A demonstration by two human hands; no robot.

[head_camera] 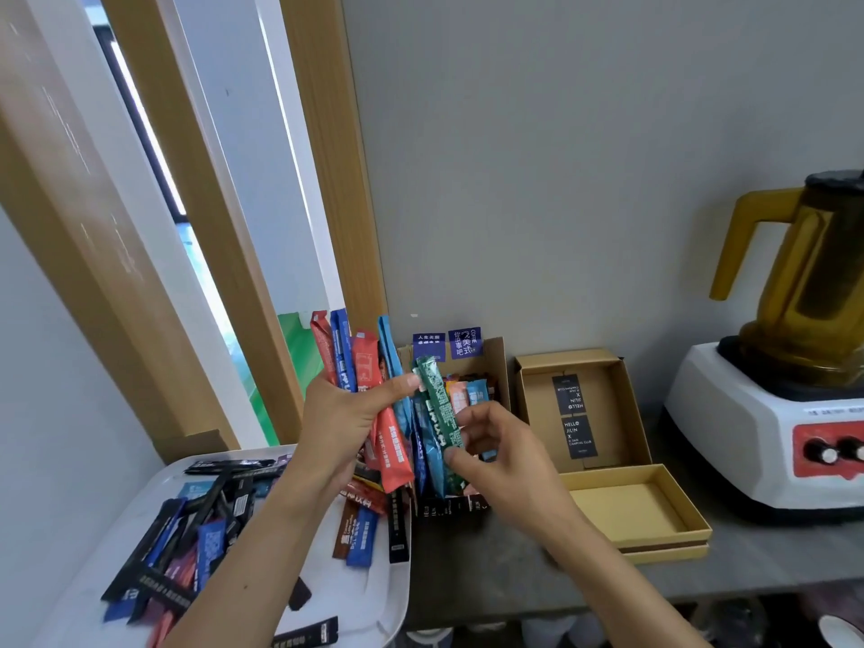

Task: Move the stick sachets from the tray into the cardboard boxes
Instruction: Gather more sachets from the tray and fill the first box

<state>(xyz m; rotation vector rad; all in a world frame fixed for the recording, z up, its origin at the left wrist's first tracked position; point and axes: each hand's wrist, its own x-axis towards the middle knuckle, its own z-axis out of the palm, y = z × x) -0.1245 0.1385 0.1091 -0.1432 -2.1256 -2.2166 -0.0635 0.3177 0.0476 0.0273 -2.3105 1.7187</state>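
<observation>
Over the bench's (514, 577) left edge, left hand (346, 423) grips red-blue sachets (367, 367); right hand (495, 456) pinches green sachet (437, 399) by sachet-filled cardboard box (496, 362).

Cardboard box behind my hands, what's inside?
Upright pink and light blue sachets show inside. The bundle in the left hand and the green sachet in the right hand cover the rest.

Your left hand (343, 427) covers the middle of the sachet bundle (364, 362) it grips. Your right hand (488, 453) covers part of the green sachet (437, 404) it pinches. Together they hide most of the near cardboard box (496, 362). The blender (771, 423) runs off the right edge, the tray (364, 596) off the bottom. Small sachet print is unreadable.
</observation>
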